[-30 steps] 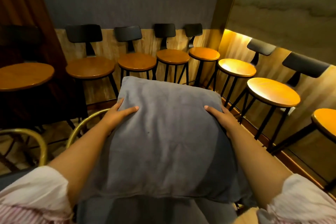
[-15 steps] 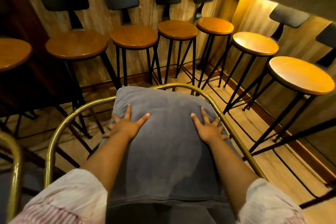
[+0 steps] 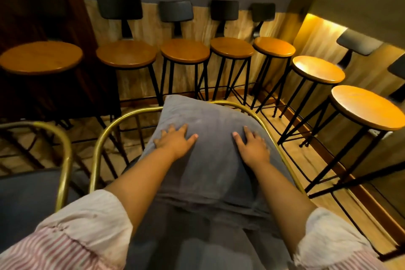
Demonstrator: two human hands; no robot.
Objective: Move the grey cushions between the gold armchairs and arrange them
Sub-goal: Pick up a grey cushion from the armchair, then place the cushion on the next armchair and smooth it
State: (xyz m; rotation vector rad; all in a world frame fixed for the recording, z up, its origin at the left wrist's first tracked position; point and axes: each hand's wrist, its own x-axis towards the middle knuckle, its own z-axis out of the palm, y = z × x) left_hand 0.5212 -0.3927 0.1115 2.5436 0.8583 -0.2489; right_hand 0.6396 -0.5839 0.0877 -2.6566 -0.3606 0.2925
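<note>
Grey fabric cushion (image 3: 210,155), square and plump, lies under both of your hands, propped against the curved back of a gold metal-framed armchair (image 3: 103,136) directly in front of you. Your left hand (image 3: 175,141) rests flat on the cushion's upper left part, fingers spread and uncurled, thumb pointing toward the middle. Your right hand (image 3: 252,147) lies flat on the upper right part in the same way, fingers extended, gripping nothing. Both palms press on the cloth, and your bare forearms run back to rolled-up sleeves of a pink-and-white striped shirt (image 3: 72,245).

The cushion's top corner rises just above the brass-coloured rail of the chair back, and its lower edge meets the dark grey seat pad (image 3: 197,247) of the same chair. To your left stands a second gold armchair (image 3: 65,155) with a dark blue-grey seat, just beside the first.

Beyond the chairs, a row of round wooden bar stools (image 3: 185,53) with black metal legs and small black backrests lines the wood-panelled wall (image 3: 151,26). More of the same stools (image 3: 366,107) run along the right-hand wall, lit by a warm strip of light. The floor (image 3: 291,147) is pale wood.
</note>
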